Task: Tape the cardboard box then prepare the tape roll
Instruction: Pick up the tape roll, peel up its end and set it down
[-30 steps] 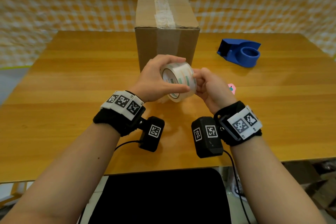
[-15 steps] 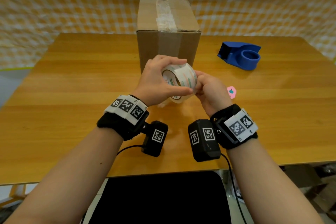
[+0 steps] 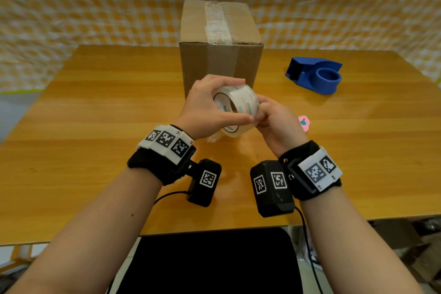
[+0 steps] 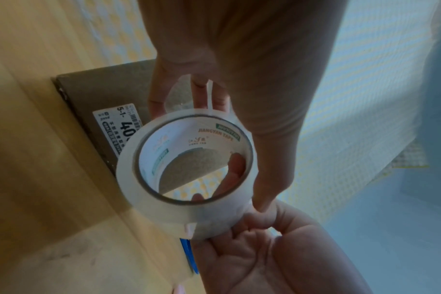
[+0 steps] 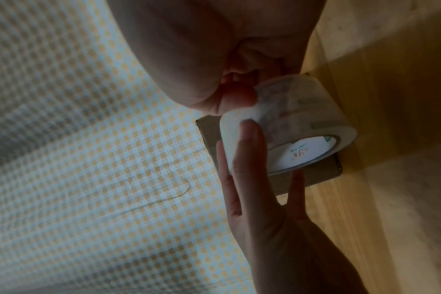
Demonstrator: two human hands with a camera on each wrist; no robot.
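A wooden table [image 3: 95, 107] carries the cardboard box [image 3: 220, 55], upright at the far middle, clear tape along its top seam. To its right sits a blue tape dispenser [image 3: 315, 75]. Nearer, above the tabletop, the left hand [image 3: 207, 107] grips the tape roll [image 3: 236, 108], thumb and fingers curled round its rim. The right hand [image 3: 276, 124] picks at the roll's outer face, fingertips hidden behind it; a small pink thing [image 3: 304, 122] peeks out beside that hand, half covered

One cardboard box [image 3: 220, 55], one tape roll [image 3: 238, 105], one blue dispenser [image 3: 315, 75], two hands
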